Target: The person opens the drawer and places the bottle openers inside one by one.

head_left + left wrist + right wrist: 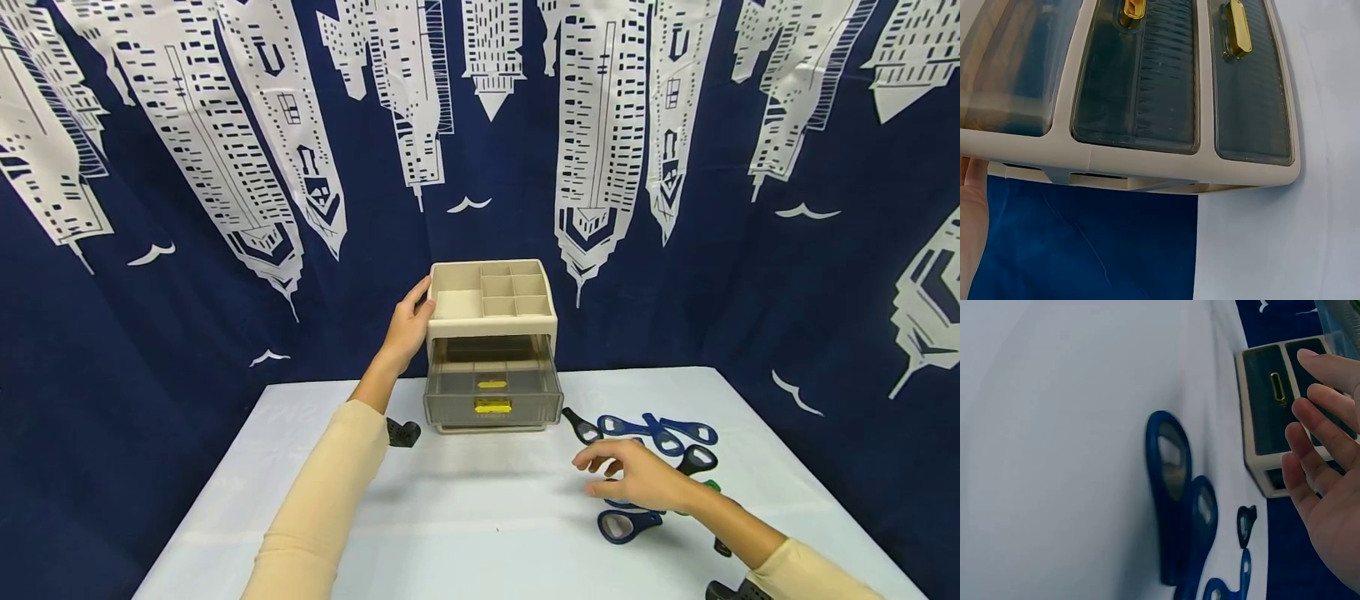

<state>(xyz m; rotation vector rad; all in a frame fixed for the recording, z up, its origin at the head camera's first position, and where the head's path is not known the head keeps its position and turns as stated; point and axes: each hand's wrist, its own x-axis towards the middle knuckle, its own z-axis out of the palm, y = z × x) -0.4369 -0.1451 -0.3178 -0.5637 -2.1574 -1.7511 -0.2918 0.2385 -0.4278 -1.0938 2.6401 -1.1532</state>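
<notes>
white tabletop [450, 533], left fingers [417, 292] touching organizer [492, 328], right fingers [597, 451] parted

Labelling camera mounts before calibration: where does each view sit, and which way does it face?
Head: on the person's head, facing forward and down at the drawer unit and white table; both hands (left hand, right hand) and forearms show.
Left wrist: on that wrist, facing the unit's drawer fronts; part of the left hand shows at the left edge.
Right wrist: on that wrist, facing across the table past blue oval-ended items; right hand shows at right.
Shared, head and right wrist: unit, items, right hand.
</notes>
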